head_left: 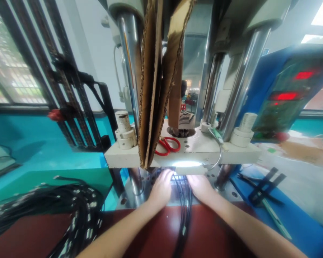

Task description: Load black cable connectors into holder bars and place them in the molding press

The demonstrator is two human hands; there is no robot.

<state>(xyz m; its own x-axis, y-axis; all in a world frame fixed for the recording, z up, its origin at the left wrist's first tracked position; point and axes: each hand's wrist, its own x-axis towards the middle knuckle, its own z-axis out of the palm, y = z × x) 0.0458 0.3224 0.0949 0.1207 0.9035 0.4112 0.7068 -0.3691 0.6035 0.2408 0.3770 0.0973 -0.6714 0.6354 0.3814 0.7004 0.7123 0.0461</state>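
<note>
Both of my hands reach in under the white upper plate (228,157) of a press, where a bright lamp (190,167) shines. My left hand (162,187) lies on the left of a bundle of black cables (185,215); its fingertips are lost in glare. On the right side of the same cables is my right hand (200,186), its fingers mostly hidden beneath the lamp. The cables run from between the hands toward me over the dark red tabletop (156,233). Whether either hand grips a cable cannot be made out.
A large coil of black cables (83,208) lies at the left. Red-handled scissors (168,146) and folded cardboard (150,107) rest on the press plate. Steel columns (136,181) flank the work area. On the blue surface at right lie a light-green cutter (277,218) and black tools (266,188).
</note>
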